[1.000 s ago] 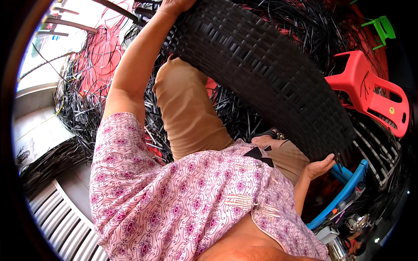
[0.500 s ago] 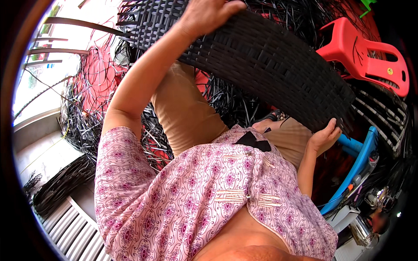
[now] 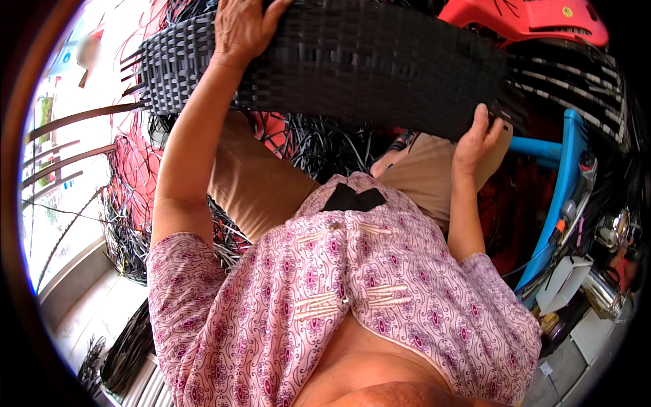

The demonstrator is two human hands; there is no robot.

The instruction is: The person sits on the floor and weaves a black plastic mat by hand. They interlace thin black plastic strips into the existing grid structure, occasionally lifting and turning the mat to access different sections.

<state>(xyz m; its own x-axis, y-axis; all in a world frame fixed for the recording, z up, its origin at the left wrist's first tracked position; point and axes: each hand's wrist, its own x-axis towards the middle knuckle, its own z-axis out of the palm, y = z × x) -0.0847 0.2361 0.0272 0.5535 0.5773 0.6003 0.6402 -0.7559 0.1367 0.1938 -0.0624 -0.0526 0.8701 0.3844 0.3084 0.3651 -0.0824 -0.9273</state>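
Note:
A long black woven panel of flat plastic strips lies across my knees, nearly level. Its weave is looser at the left end, where several bare strips stick out. My left hand lies on the panel's left part, thumb spread from the fingers; the fingertips run past the upper edge of the view. At the panel's lower right corner, my right hand grips the edge, with its thumb on the near face and the other fingers partly hidden.
Tangled black strips cover the red floor covering around my legs. A red plastic chair stands at the far right, beside a striped woven piece. Nearer on the right are a blue frame, tools and a shiny metal container.
The panel has shifted left and turned from a slant to nearly level. Both hands have moved left with it. The surroundings have also shifted in the view.

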